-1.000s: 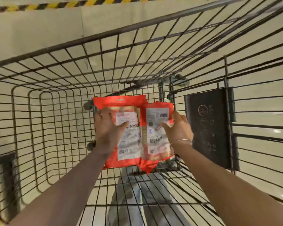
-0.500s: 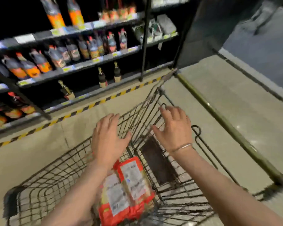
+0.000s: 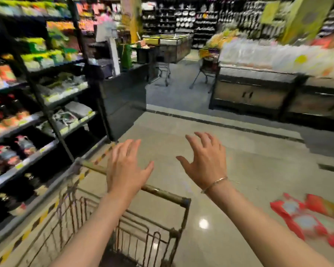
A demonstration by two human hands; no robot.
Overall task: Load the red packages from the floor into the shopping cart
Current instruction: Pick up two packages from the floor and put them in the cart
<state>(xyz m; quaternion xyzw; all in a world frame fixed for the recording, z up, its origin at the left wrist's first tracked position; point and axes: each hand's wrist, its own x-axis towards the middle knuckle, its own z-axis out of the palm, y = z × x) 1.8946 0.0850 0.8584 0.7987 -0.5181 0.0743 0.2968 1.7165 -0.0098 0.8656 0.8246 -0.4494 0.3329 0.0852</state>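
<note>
Two hands up over the cart (image 3: 162, 193), left hand (image 3: 126, 168) and right hand (image 3: 206, 162), both empty with fingers spread loose. Red packages (image 3: 305, 218) on the floor off right, blurry, maybe three, can't count for sure.

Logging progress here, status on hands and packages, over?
Left hand open, empty, above shopping cart. Right hand open, empty. Red packages on floor, right of cart. Nothing blocking them.

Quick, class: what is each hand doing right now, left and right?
Left hand: open, fingers spread, holding nothing.
Right hand: open, fingers spread, holding nothing.
</note>
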